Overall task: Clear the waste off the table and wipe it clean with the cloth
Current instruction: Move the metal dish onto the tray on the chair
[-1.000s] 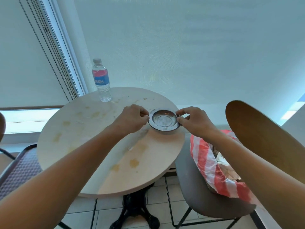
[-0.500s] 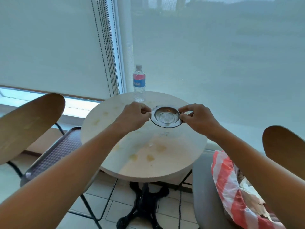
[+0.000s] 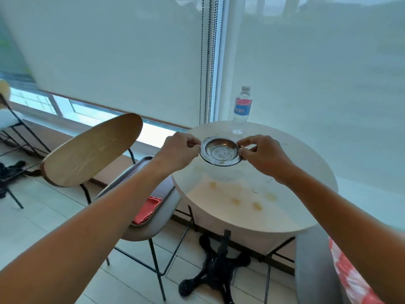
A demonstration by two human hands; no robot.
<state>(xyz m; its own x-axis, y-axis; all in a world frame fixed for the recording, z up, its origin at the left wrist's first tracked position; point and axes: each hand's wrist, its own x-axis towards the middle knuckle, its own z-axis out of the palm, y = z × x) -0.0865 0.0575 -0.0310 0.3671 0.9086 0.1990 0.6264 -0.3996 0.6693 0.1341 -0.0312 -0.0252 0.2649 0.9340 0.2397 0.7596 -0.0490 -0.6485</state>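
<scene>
dish [image 3: 221, 151]: small round metal one, held level above the table [image 3: 306, 163], towards its far left edge
left hand [image 3: 178, 152]: pinches left rim
right hand [image 3: 262, 155]: pinches right rim
cloth [image 3: 147, 210]: red, on the chair [image 3: 153, 224] seat, near-left of dish; left hand nearer

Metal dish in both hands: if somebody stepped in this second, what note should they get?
Left hand and right hand each pinch the rim of the metal dish, held over the round table.
Water bottle stands at the table's far edge.
Red cloth lies on the chair seat on the left; a striped bag sits at lower right.
Done: nothing wiped, yellowish stains remain.
Left: set the dish aside, remove the bottle, wipe with the cloth.
</scene>
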